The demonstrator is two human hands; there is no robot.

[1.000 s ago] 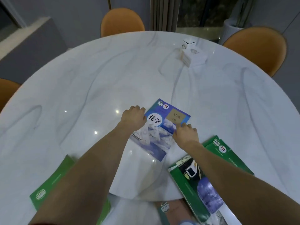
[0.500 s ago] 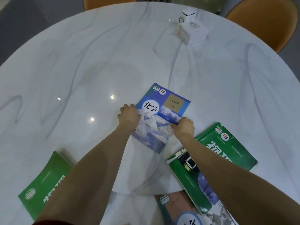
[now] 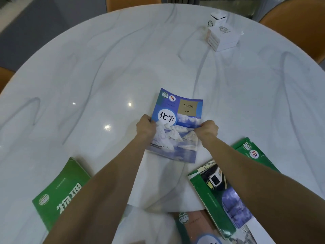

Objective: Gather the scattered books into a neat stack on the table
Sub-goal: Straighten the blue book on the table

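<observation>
Both hands grip the blue glossy chemistry textbook mid-desk, left hand clamped on its left edge, right hand on its right, long axis pointing away from the person.

Round white marble table, orange chairs around

The far and left parts of the white table are bare, so a hand can move there. Two white boxes sit far right. Near the edge, a green book lies left and more books crowd the right.
</observation>
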